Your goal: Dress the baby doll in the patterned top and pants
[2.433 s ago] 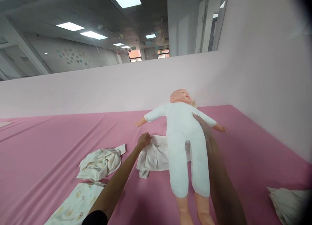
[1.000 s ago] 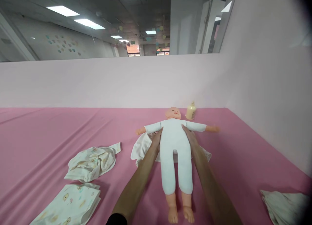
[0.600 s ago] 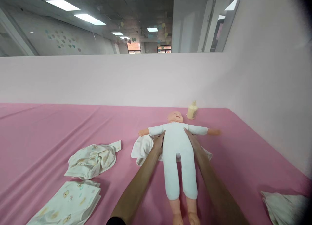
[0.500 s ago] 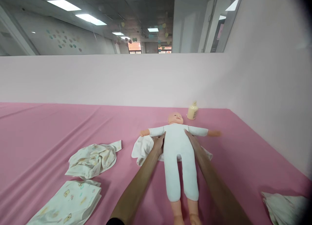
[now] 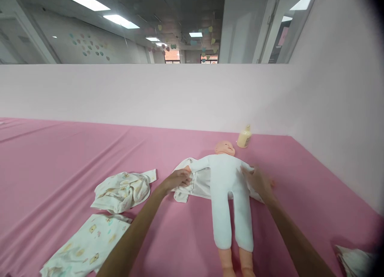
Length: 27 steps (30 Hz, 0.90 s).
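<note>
A baby doll (image 5: 227, 189) in a white body suit lies face up on the pink sheet (image 5: 75, 157), head toward the far wall. Under its back lies a white garment (image 5: 196, 180), spread out to both sides. My left hand (image 5: 177, 178) rests on the garment's left part, fingers curled on the cloth beside the doll's left arm. My right hand (image 5: 258, 181) lies on the garment's right part, over the doll's other arm, and is smeared by motion.
A crumpled printed garment (image 5: 123, 191) and a folded printed one (image 5: 87, 245) lie at the left front. A cream bottle (image 5: 244, 137) stands by the far wall behind the doll's head. Another pale cloth (image 5: 357, 261) lies at the right front. Pale walls close the back and right.
The doll was lowered onto the white garment and both hands held its sides. Now both hands have left the torso and moved outward onto the garment at either side.
</note>
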Tool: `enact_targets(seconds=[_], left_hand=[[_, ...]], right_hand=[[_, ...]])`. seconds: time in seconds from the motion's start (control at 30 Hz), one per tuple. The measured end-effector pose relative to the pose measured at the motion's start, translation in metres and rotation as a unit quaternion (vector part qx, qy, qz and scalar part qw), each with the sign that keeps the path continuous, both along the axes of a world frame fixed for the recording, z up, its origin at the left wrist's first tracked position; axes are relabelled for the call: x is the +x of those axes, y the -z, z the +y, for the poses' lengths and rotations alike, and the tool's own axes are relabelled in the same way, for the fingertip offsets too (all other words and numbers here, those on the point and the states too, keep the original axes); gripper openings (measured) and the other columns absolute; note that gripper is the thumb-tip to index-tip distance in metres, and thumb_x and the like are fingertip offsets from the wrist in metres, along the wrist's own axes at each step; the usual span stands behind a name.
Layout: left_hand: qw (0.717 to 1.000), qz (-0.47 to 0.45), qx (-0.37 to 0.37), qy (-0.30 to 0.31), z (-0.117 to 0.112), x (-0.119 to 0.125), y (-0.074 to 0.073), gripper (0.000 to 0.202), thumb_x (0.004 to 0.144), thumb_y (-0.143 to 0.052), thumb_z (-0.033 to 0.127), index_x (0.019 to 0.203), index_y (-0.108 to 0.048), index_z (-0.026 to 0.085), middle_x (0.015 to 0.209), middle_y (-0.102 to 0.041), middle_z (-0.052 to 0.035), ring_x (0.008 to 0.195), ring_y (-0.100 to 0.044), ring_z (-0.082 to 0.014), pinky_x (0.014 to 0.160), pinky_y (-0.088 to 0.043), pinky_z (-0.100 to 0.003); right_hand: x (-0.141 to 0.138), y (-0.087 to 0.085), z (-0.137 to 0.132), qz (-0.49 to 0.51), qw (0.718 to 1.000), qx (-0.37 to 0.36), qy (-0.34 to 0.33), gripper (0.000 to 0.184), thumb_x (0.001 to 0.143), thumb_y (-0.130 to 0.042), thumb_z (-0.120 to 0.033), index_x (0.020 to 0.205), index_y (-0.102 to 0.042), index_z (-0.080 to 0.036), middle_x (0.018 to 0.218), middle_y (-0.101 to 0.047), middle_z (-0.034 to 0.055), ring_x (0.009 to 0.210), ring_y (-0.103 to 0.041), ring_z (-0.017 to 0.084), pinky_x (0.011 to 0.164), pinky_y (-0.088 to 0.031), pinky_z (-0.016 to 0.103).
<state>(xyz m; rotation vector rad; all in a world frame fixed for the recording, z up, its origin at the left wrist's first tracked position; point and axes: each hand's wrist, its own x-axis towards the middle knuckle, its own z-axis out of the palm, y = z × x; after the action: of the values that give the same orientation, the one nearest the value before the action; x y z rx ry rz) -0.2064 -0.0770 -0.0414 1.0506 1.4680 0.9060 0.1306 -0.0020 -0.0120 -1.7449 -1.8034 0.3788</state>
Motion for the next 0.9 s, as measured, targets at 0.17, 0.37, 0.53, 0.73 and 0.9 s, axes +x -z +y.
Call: enact_targets(seconds=[0.17,0.37,0.53,0.73,0.9], left_hand=[[0.922,0.358,0.028,-0.147,0.011,-0.041,0.000,0.022,0.085,-0.054,0.034,0.098,-0.057,0.017,0.112,-0.063,-0.0105,0.105,-0.058,-0.0236,0.083,-0.043,-0.031],[0.946,0.312,0.021,-0.087,0.029,-0.035,0.011,0.022,0.079,-0.056,0.035,0.067,-0.050,0.018,0.067,-0.053,0.0002,0.067,-0.052,-0.0149,0.057,-0.033,-0.024],[0.958,0.255,0.055,-0.117,0.020,-0.044,-0.020,0.026,0.081,-0.053,0.040,0.071,-0.049,0.017,0.064,-0.046,0.0033,0.059,-0.043,-0.0101,0.052,-0.031,-0.022],[0.972,0.077,0.158,-0.155,-0.001,-0.015,-0.083,0.021,0.078,-0.060,0.036,0.078,-0.053,0.017,0.065,-0.051,0.0031,0.056,-0.047,-0.0088,0.050,-0.034,-0.019],[0.973,0.024,0.194,-0.124,-0.004,0.019,-0.102,0.022,0.080,-0.062,0.037,0.085,-0.058,0.017,0.070,-0.057,0.0018,0.059,-0.052,-0.0094,0.052,-0.039,-0.019]], right_hand=[[-0.077,-0.021,0.011,-0.073,0.962,0.124,-0.231,0.041,0.092,-0.047,-0.037,0.126,-0.055,-0.015,0.124,-0.063,0.0149,0.117,-0.056,0.026,0.100,-0.043,0.039],[-0.165,0.001,0.031,-0.288,0.821,0.120,-0.479,0.047,0.089,-0.060,-0.030,0.135,-0.054,-0.018,0.131,-0.061,0.0120,0.127,-0.049,0.029,0.107,-0.036,0.042],[-0.164,0.012,0.051,-0.276,0.832,0.113,-0.468,0.040,0.096,-0.050,-0.042,0.131,-0.058,-0.023,0.119,-0.066,0.0097,0.110,-0.060,0.026,0.096,-0.042,0.041],[-0.161,0.007,0.051,-0.229,0.873,0.081,-0.423,0.039,0.097,-0.046,-0.044,0.129,-0.056,-0.024,0.125,-0.063,0.0089,0.114,-0.057,0.024,0.096,-0.040,0.037],[-0.166,0.003,0.047,-0.239,0.886,0.055,-0.393,0.029,0.091,-0.054,-0.030,0.117,-0.058,-0.018,0.116,-0.063,0.0110,0.107,-0.059,0.025,0.090,-0.042,0.035]])
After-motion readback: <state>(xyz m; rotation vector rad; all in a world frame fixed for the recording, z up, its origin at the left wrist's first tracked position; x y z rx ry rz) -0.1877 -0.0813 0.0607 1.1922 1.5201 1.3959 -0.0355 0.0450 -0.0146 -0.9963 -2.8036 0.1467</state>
